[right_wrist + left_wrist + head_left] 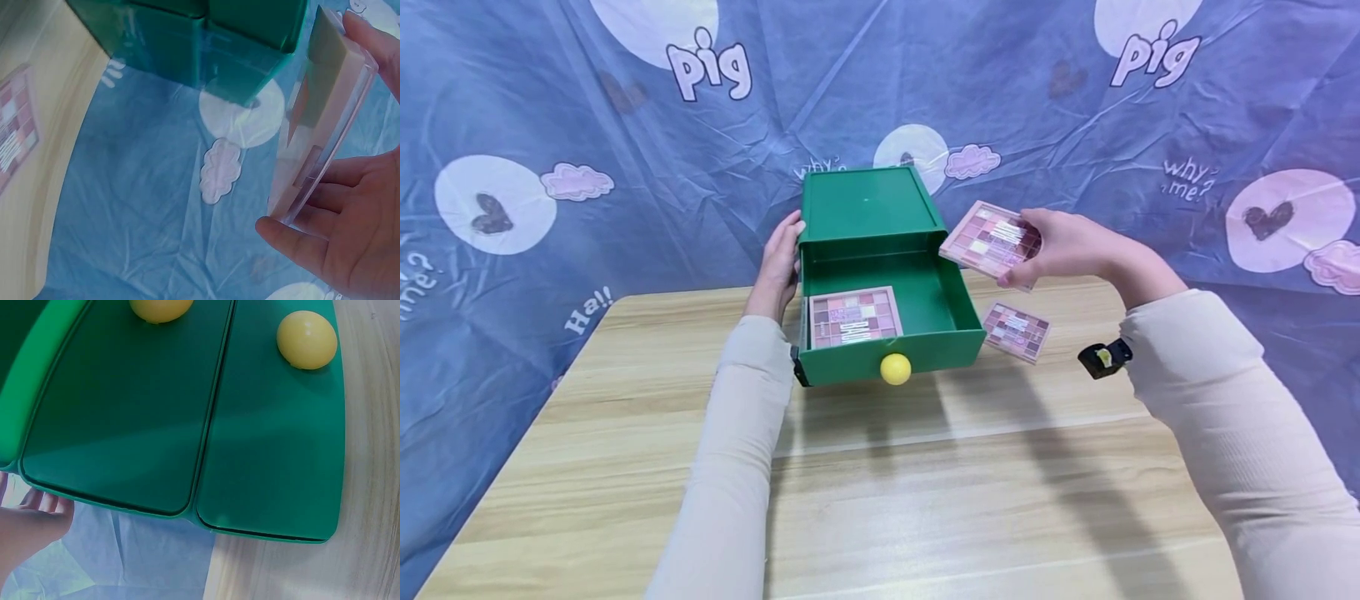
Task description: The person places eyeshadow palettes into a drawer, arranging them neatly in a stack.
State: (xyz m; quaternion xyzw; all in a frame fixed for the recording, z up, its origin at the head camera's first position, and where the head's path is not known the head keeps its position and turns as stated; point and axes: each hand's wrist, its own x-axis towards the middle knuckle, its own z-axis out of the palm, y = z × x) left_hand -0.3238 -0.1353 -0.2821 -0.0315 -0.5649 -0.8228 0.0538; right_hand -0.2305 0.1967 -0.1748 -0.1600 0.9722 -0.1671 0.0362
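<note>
A green drawer cabinet (868, 200) stands at the table's back, its top drawer (850, 367) pulled out by a yellow knob (895, 369). Inside that drawer, at the left, lies a pink eyeshadow palette (855, 317). My left hand (781, 265) rests against the cabinet's left side, fingertips at the top edge. To the right of the drawer, my right hand (1067, 246) grips a second eyeshadow palette (988, 240) by its right end, tilted in the air. In the right wrist view its clear-edged side (328, 125) shows between thumb and fingers.
Another eyeshadow palette (1017, 332) lies on the wooden table (880, 517), just right of the drawer. Two lower drawer fronts (125, 412) with yellow knobs show in the left wrist view. A blue printed cloth (625, 208) hangs behind the table.
</note>
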